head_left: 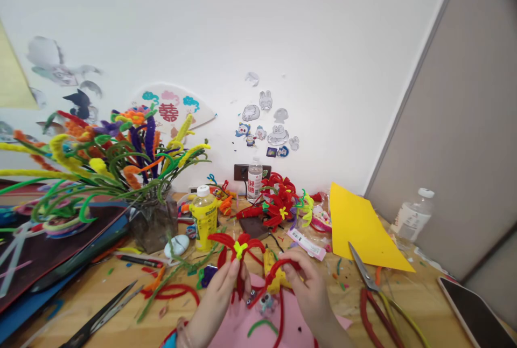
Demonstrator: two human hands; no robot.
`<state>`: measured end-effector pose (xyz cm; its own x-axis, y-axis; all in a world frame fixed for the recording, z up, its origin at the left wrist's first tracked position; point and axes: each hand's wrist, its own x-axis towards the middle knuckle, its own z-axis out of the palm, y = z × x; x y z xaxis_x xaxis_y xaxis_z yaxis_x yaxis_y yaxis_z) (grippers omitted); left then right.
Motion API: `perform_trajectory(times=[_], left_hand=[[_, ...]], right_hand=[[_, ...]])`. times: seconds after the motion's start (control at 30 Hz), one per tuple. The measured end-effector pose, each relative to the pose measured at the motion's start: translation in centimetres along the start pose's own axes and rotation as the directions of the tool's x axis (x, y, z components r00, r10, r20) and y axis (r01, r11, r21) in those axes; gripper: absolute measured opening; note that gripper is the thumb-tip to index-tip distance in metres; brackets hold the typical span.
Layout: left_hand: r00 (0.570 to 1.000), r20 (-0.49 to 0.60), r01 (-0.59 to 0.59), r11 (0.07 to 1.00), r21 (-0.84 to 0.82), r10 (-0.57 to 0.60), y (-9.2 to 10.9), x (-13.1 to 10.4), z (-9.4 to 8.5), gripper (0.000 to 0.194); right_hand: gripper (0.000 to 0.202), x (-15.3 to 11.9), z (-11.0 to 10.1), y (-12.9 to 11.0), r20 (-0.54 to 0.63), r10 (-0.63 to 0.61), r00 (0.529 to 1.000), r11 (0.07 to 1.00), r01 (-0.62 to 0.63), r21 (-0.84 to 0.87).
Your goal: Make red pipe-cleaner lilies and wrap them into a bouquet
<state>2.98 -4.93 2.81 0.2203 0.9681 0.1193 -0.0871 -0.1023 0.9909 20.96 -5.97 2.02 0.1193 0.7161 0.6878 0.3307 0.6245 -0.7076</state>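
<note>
Fingers of the left hand (220, 286) pinch a red chenille-stem flower (239, 251) toward the near edge of the counter (155, 329), probably so its curled petals spread free; those of the right hand (309, 290) grasp a bent red chenille stem (274, 272), seemingly to steer its curve. Fuzzy, pliable fibres contrast with the flat pink sheet (248, 326) underneath and metal-bladed scissors (372, 284) toward the right edge.
</note>
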Motion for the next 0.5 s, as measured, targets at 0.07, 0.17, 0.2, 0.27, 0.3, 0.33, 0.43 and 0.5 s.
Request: perform_trajectory(times=[0.07, 0.17, 0.2, 0.27, 0.3, 0.33, 0.43, 0.5], left_hand=[[1.000, -0.024, -0.011, 0.998, 0.056, 0.012, -0.1, 0.0, 0.2, 0.043], [0.998, -0.059, -0.028, 0.991, 0.132, 0.036, -0.3, 0.1, 0.3, 0.040], [0.997, -0.073, -0.025, 0.987, 0.158, 0.037, -0.3, 0.0, 0.3, 0.037], [0.996, -0.092, 0.011, 0.977, 0.213, 0.009, -0.4, -0.1, 0.2, 0.031], [0.995, -0.095, 0.042, 0.969, 0.242, -0.019, -0.4, -0.2, 0.2, 0.029], [0.994, -0.096, 0.074, 0.960, 0.269, -0.050, -0.4, -0.3, 0.1, 0.028], [0.992, -0.058, 0.129, 0.938, 0.321, -0.116, -0.4, -0.7, 0.1, 0.027], [0.992, -0.029, 0.125, 0.941, 0.314, -0.122, -0.5, -0.8, 0.2, 0.025]], right_hand=[[0.013, -0.1, 0.2, 0.0, 0.004, 0.017, 1.000, 1.000, -0.017, -0.004], [0.010, -0.3, 0.5, -0.1, 0.041, 0.018, 0.999, 0.999, -0.017, -0.040], [0.010, -0.4, 0.5, -0.2, 0.053, 0.009, 0.999, 0.998, -0.006, -0.056], [0.010, -0.5, 0.6, -0.4, 0.066, -0.021, 0.998, 0.996, 0.026, -0.088], [0.010, -0.5, 0.6, -0.5, 0.066, -0.043, 0.997, 0.993, 0.050, -0.107], [0.009, -0.5, 0.5, -0.6, 0.064, -0.069, 0.996, 0.989, 0.077, -0.129], [0.008, -0.4, 0.5, -1.0, 0.051, -0.150, 0.987, 0.968, 0.157, -0.195], [0.008, -0.3, 0.5, -1.3, 0.044, -0.199, 0.979, 0.952, 0.203, -0.230]])
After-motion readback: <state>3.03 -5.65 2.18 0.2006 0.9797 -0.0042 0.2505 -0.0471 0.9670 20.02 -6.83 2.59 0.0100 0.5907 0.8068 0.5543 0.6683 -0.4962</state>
